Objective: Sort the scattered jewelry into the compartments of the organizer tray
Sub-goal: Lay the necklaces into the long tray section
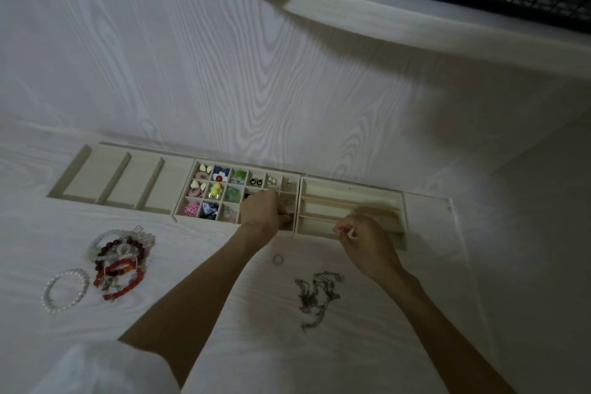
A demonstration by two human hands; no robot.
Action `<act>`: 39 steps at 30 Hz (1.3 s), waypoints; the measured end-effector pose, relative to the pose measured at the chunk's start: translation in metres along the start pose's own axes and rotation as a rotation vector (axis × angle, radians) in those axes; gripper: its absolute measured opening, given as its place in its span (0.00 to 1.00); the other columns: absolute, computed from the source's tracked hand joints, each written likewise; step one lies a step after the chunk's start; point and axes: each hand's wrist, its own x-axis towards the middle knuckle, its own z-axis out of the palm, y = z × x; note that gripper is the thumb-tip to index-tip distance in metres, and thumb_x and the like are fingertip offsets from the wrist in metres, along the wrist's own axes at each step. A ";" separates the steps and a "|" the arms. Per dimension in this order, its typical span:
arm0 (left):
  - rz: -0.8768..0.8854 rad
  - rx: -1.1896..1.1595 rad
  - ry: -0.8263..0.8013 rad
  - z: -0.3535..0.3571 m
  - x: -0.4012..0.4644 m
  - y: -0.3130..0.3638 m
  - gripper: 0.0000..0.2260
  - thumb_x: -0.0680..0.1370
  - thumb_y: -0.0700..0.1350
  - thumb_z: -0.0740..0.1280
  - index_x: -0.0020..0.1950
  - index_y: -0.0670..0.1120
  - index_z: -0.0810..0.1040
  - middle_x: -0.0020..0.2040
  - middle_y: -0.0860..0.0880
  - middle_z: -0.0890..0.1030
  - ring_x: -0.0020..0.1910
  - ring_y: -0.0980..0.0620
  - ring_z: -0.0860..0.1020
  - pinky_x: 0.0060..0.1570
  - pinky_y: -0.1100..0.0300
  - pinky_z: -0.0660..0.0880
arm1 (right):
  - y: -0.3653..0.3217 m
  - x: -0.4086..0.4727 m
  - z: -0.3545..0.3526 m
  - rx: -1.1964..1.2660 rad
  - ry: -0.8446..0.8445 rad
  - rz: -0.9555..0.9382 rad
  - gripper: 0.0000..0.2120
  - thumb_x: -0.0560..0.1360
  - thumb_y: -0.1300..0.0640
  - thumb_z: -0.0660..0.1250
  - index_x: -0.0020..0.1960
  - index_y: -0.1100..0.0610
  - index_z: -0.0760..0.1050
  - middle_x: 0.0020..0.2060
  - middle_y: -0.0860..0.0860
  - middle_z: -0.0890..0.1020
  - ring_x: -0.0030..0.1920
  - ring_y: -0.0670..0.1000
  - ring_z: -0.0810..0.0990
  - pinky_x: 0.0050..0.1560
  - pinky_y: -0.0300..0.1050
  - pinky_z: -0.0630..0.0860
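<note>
Near the table's left edge, bracelets [121, 261]: piled up, could tangle when lifted.
Tray [73, 182]: at the table's back edge, small middle boxes nearly full.
Left hand [262, 209]: pinching something tiny over a small box; it could drop into the wrong one.
Ring [278, 259]: loose, could roll.
Necklaces [315, 294]: knotted together.
Right hand [364, 235]: holding a small white piece.

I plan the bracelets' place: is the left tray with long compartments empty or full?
Empty: the left tray shows only bare floors between its dividers.
</note>
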 end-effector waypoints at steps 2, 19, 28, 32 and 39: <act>0.003 0.072 0.042 0.001 0.001 0.002 0.07 0.73 0.51 0.72 0.47 0.49 0.85 0.44 0.50 0.84 0.43 0.50 0.81 0.38 0.60 0.73 | 0.001 -0.001 -0.002 -0.011 -0.001 -0.005 0.07 0.76 0.57 0.64 0.47 0.52 0.81 0.46 0.48 0.81 0.42 0.42 0.71 0.36 0.30 0.64; 0.051 -0.170 0.105 -0.012 -0.028 -0.029 0.07 0.76 0.51 0.69 0.52 0.53 0.83 0.47 0.55 0.83 0.45 0.53 0.81 0.42 0.59 0.76 | -0.019 -0.009 0.001 -0.021 -0.149 -0.078 0.09 0.77 0.56 0.63 0.52 0.51 0.81 0.47 0.46 0.81 0.44 0.43 0.75 0.42 0.38 0.70; -0.102 -0.366 -0.208 0.018 -0.068 -0.062 0.12 0.78 0.46 0.66 0.61 0.49 0.80 0.59 0.47 0.81 0.54 0.47 0.80 0.55 0.53 0.77 | -0.050 -0.017 0.067 0.058 -0.275 -0.013 0.15 0.75 0.51 0.67 0.61 0.51 0.77 0.48 0.48 0.81 0.49 0.49 0.79 0.47 0.41 0.72; -0.150 -0.545 -0.263 0.024 -0.074 -0.063 0.14 0.78 0.40 0.63 0.63 0.43 0.77 0.59 0.42 0.80 0.51 0.45 0.80 0.49 0.54 0.78 | -0.057 -0.019 0.083 0.118 -0.176 0.037 0.06 0.73 0.55 0.70 0.49 0.53 0.80 0.41 0.47 0.79 0.44 0.47 0.78 0.42 0.39 0.69; -0.105 -0.636 -0.280 0.027 -0.075 -0.051 0.11 0.77 0.46 0.68 0.57 0.43 0.81 0.50 0.46 0.82 0.43 0.52 0.79 0.38 0.63 0.75 | -0.054 -0.024 0.082 0.330 -0.124 0.091 0.04 0.67 0.61 0.76 0.42 0.57 0.84 0.38 0.50 0.85 0.32 0.38 0.79 0.37 0.27 0.73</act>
